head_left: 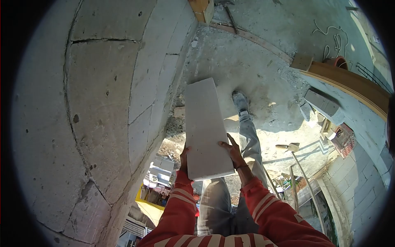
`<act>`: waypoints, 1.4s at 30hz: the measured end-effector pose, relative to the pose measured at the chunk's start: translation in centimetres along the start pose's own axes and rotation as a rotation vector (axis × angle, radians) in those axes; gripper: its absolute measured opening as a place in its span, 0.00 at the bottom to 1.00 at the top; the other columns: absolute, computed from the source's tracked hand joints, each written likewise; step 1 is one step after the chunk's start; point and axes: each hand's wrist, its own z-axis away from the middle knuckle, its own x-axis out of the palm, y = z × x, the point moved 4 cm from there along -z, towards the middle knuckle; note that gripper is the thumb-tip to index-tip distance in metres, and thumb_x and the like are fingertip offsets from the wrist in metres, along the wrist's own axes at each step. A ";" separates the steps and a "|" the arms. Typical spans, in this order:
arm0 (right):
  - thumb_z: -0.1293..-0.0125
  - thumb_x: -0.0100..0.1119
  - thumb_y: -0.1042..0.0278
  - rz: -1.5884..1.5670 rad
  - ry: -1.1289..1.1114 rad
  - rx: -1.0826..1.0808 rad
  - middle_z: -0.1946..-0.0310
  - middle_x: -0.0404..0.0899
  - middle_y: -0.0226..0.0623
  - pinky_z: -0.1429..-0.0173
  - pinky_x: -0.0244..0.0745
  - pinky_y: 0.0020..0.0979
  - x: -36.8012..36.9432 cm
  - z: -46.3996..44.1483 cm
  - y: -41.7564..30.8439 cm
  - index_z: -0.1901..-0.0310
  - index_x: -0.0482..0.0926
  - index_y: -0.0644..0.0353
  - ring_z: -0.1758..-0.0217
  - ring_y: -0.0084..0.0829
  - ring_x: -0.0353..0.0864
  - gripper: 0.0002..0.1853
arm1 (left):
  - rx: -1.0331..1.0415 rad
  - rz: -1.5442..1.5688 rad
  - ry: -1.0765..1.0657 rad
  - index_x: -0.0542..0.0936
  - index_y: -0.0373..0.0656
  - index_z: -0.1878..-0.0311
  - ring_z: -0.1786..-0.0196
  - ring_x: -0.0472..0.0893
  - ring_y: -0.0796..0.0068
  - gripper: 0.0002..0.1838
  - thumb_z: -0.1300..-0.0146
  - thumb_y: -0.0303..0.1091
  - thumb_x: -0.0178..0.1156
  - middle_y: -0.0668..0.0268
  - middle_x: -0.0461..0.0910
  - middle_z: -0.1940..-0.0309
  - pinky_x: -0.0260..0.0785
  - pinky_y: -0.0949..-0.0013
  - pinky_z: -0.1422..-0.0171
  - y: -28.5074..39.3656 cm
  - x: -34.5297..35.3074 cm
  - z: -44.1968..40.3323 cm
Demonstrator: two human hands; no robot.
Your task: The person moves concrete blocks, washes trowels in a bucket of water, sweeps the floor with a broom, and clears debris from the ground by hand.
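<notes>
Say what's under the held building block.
Visible around the building block: rubble on its left, floor on its right, and the left trouser leg running beneath its near end. Covered: its underside, the floor directly below, and the left foot.

- The pale block (207, 127) hides its own underside and most of the left hand's (184, 155) fingers from me.
- I can't see the left foot; it's hidden.
- My bottom edge crops the red top (218, 241).
- The lens's dark border cuts off the wall (98, 103).
- The yellow container's (148, 206) contents are too small to identify.
</notes>
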 end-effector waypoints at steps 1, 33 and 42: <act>0.37 0.65 0.69 0.007 -0.001 0.003 0.51 0.81 0.40 0.49 0.77 0.29 -0.3 0.3 -0.5 0.27 0.57 0.61 0.52 0.30 0.81 0.39 | 0.002 0.007 0.003 0.62 0.41 0.29 0.41 0.75 0.57 0.33 0.35 0.48 0.50 0.54 0.73 0.42 0.71 0.55 0.39 -0.7 0.1 0.3; 0.56 0.74 0.57 1.850 0.017 -1.082 0.37 0.61 0.45 0.32 0.51 0.59 6.0 12.6 -21.2 0.27 0.58 0.37 0.33 0.48 0.61 0.51 | -0.101 -0.305 -0.079 0.70 0.37 0.38 0.50 0.79 0.61 0.32 0.34 0.55 0.49 0.54 0.76 0.49 0.73 0.60 0.47 7.7 21.4 -7.4; 0.57 0.71 0.65 1.681 0.083 -1.066 0.43 0.64 0.43 0.34 0.53 0.53 -2.5 13.2 -25.9 0.30 0.65 0.38 0.37 0.45 0.63 0.47 | -0.107 -0.411 0.138 0.59 0.35 0.31 0.49 0.79 0.56 0.39 0.41 0.49 0.54 0.50 0.74 0.47 0.73 0.56 0.47 1.1 25.4 -12.8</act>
